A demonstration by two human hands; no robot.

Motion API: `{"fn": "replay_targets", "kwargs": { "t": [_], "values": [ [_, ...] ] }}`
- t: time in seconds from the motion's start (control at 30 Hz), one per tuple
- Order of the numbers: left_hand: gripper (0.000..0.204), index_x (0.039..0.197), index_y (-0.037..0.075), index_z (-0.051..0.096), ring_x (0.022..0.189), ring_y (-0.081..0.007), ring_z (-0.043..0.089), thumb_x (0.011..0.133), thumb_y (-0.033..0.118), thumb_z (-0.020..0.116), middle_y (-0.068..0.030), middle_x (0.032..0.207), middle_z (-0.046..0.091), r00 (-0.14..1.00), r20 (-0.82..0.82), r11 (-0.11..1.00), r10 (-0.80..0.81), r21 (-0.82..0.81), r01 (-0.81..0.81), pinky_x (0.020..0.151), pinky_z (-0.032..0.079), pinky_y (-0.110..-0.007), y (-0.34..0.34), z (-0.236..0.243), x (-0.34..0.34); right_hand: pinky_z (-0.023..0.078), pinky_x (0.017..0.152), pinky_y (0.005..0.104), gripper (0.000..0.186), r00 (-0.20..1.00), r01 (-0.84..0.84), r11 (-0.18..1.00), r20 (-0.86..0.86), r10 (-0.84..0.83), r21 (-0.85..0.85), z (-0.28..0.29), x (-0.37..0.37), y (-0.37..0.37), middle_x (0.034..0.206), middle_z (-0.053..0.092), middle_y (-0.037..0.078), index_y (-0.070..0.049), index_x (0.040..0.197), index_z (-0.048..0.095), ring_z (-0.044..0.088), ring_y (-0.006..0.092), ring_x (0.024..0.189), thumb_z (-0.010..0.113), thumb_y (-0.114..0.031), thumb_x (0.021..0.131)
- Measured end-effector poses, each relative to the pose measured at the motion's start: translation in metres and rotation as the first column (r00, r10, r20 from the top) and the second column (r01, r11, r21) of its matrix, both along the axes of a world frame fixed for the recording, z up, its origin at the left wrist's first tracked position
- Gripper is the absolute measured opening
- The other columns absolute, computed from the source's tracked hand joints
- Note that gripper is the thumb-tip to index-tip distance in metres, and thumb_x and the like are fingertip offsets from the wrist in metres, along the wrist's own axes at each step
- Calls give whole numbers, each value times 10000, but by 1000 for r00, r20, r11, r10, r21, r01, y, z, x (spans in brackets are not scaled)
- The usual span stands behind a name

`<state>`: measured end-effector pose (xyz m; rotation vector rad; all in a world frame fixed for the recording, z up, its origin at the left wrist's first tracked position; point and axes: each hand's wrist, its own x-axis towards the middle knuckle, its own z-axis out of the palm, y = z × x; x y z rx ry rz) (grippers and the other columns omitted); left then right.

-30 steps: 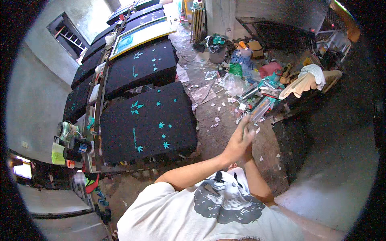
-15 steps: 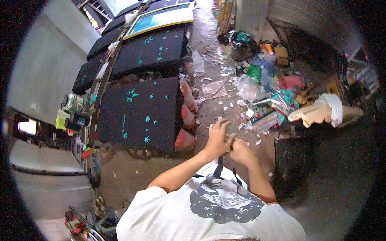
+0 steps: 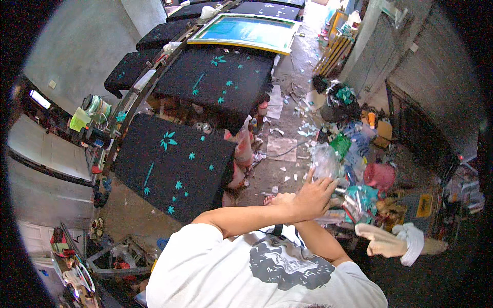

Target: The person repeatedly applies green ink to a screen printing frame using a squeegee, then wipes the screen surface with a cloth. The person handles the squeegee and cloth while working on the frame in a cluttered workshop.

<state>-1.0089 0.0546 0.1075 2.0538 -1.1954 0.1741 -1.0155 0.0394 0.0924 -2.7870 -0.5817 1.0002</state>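
Observation:
My arms cross in front of my chest, the left forearm over the right. My left hand (image 3: 314, 197) is open, its fingers stretched out and slightly apart, with nothing in it. My right hand (image 3: 281, 199) shows just beyond the left forearm, which hides much of it; how its fingers are held is unclear. Nearest on the left lies a black cloth panel (image 3: 167, 161) printed with teal leaves. Behind it is a second printed black cloth (image 3: 213, 82). A printing screen (image 3: 246, 32) with a pale, yellow-edged frame and a blue-green mesh rests farther back.
Scraps litter the floor, with a heap of plastic bags (image 3: 326, 159) and a pink bucket (image 3: 379, 175) to the right. A mannequin hand (image 3: 377, 240) with white cloth juts out near my right side. Wooden frames (image 3: 333, 54) lean at the back; a metal rail (image 3: 149, 87) runs along the panels.
My hands were together in front of me; now they have parted and the arms cross, left hand toward the right. The view has turned, showing more of the back of the room.

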Motion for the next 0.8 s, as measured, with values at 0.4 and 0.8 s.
{"fn": "replay_targets", "kwargs": {
  "t": [0.4, 0.8],
  "values": [
    [294, 1136, -9, 616, 951, -237, 647, 992, 247, 598, -153, 1020, 673, 637, -750, 904, 178, -131, -407, 866, 504, -368, -40, -50, 192, 550, 785, 498, 256, 835, 519, 808, 36, -548, 279, -81, 145, -195, 994, 702, 238, -16, 1021, 697, 683, 428, 910, 634, -205, 860],
    [183, 1024, -8, 675, 813, -157, 635, 946, 150, 625, -98, 877, 698, 461, -628, 626, 627, 54, -778, 747, 507, -330, -65, -49, 368, 514, 913, 373, 325, 611, -132, 549, 504, -611, 825, 173, 366, -419, 1142, 701, 145, 35, 1119, 677, 660, 254, 1062, 642, -205, 903]
  ]
}}
